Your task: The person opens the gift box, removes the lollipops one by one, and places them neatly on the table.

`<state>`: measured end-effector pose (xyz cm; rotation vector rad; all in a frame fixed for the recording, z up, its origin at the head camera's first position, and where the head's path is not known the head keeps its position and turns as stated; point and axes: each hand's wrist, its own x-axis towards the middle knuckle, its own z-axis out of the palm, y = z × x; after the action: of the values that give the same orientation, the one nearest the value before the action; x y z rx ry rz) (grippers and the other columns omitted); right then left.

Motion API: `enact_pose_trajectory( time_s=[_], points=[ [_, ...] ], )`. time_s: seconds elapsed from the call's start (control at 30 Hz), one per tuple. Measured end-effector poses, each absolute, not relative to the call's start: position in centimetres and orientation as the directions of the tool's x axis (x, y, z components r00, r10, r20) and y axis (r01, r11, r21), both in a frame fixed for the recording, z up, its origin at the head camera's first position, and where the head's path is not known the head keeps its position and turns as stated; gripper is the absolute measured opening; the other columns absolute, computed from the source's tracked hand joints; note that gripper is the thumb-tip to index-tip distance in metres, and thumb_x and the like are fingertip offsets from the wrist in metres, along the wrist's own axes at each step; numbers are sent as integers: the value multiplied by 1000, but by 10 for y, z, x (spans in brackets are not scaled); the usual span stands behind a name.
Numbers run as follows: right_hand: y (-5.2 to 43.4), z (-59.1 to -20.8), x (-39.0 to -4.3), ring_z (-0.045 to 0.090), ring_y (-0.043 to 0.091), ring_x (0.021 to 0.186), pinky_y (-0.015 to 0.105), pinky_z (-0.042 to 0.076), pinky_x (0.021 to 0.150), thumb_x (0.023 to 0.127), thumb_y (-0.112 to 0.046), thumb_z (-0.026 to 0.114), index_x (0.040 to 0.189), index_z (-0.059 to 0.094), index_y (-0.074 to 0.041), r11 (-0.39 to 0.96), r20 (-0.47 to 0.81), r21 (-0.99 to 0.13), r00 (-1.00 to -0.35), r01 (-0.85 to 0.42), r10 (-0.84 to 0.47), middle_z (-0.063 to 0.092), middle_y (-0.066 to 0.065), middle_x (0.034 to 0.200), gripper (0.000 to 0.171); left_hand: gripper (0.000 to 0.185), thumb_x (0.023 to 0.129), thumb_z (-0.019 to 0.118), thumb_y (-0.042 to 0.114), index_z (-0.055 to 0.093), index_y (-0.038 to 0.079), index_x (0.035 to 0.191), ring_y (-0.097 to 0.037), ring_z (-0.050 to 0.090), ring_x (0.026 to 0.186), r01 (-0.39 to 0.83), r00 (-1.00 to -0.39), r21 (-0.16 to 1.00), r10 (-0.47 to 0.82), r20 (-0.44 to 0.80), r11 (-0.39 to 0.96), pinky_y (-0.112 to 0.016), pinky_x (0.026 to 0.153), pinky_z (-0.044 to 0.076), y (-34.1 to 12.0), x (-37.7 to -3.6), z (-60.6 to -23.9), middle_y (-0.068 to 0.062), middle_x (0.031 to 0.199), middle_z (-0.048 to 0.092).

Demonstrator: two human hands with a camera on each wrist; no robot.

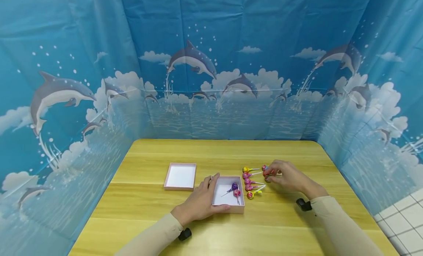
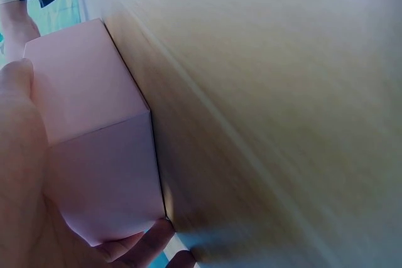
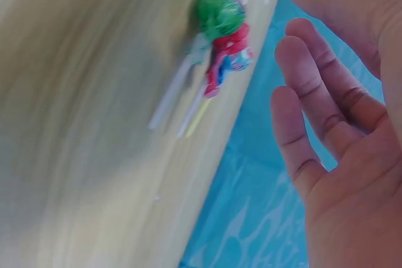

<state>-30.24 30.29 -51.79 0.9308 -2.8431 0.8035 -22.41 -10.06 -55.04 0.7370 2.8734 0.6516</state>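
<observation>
My left hand (image 1: pixel 199 201) grips a small pink open-topped box (image 1: pixel 243 208), thumb at its near side and fingers along its left side. In the left wrist view, the pink box (image 2: pixel 94 86) stands on the table between thumb and fingers. Inside lie a purple lollipop (image 1: pixel 235 186) and a pink lollipop (image 1: pixel 237 193). My right hand (image 1: pixel 286 176) reaches over a right-hand group of lollipops, partly hiding them in the head view. The right wrist view shows its fingers loosely bent, apart from a green lollipop (image 3: pixel 220 14) and a red lollipop (image 3: pixel 233 41).
Between box and right hand lies a column of several lollipops, from a yellow lollipop (image 1: pixel 246 169) at the back to a red-and-yellow lollipop (image 1: pixel 250 195) in front. The box's lid (image 1: pixel 180 176) lies white side up at left. A dolphin-print curtain (image 1: pixel 211 116) surrounds the wooden table (image 1: pixel 142 204).
</observation>
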Motion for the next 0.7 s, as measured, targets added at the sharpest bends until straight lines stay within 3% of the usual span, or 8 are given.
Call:
enact_pose_trajectory(
  time_s=[0.1, 0.23, 0.33, 0.5, 0.7],
  points=[
    [298, -511, -299, 72, 5, 93, 39, 66, 83, 102, -8, 91, 118, 88, -13, 679, 211, -442, -803, -587, -557, 82, -1, 113, 17, 125, 102, 68, 86, 12, 17, 189, -50, 53, 164, 429, -879, 437, 477, 0, 790, -64, 132, 51, -100, -224, -549, -30, 184, 38],
    [287, -502, -295, 76, 16, 95, 45, 67, 83, 104, -9, 89, 118, 88, -15, 668, 217, -408, -777, -622, -590, 82, 0, 114, 16, 125, 102, 69, 86, 13, 16, 189, -50, 54, 163, 433, -878, 438, 479, 8, 788, -64, 131, 52, -99, -224, -549, -30, 183, 39],
    [277, -496, -292, 77, 23, 95, 42, 66, 81, 104, -9, 89, 119, 88, -15, 651, 225, -375, -746, -660, -627, 82, 2, 115, 17, 124, 103, 68, 85, 13, 15, 189, -49, 55, 162, 444, -876, 425, 482, 20, 789, -63, 130, 53, -100, -225, -550, -30, 183, 40],
    [258, -488, -286, 75, 21, 93, 33, 63, 78, 103, -12, 90, 122, 88, -15, 603, 233, -350, -690, -717, -685, 82, 3, 115, 19, 125, 103, 69, 85, 13, 15, 189, -51, 54, 162, 441, -876, 425, 481, 15, 790, -63, 130, 53, -100, -224, -551, -30, 183, 39],
    [236, -478, -278, 77, 22, 99, 40, 68, 83, 106, -12, 88, 124, 87, -16, 570, 196, -382, -666, -728, -719, 82, 6, 119, 19, 125, 101, 69, 86, 15, 15, 189, -50, 56, 161, 430, -882, 426, 470, 13, 796, -63, 128, 55, -100, -223, -549, -30, 183, 39]
  ],
)
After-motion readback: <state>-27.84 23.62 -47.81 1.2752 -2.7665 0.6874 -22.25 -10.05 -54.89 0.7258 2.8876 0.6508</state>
